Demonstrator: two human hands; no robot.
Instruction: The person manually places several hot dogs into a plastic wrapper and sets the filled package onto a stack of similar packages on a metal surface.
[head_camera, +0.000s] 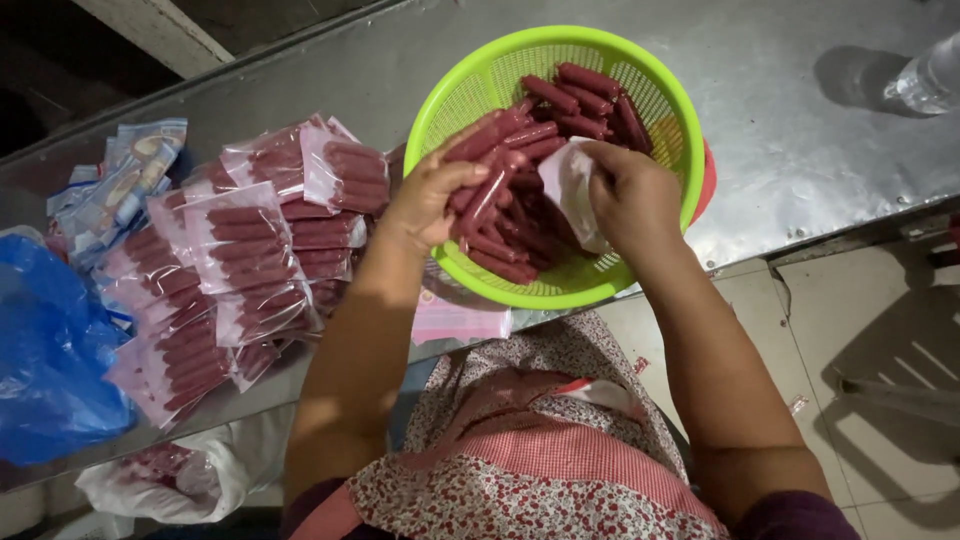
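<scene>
My left hand (428, 200) grips a bundle of smooth, dark red sausages (487, 170) over the lime-green perforated plastic basket (450, 95), which holds more of them on the brushed metal table (780, 130). My right hand (632, 195) pinches a thin, clear plastic pouch (568, 185). Flat sealed packs (245, 250) lie stacked just left.

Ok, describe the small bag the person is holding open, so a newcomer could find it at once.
Start at the lime-green basket of red sausages on the steel table. Over its right side, the right hand pinches a pale plastic bag: unlike the filled packs stacked left, it is empty.
</scene>
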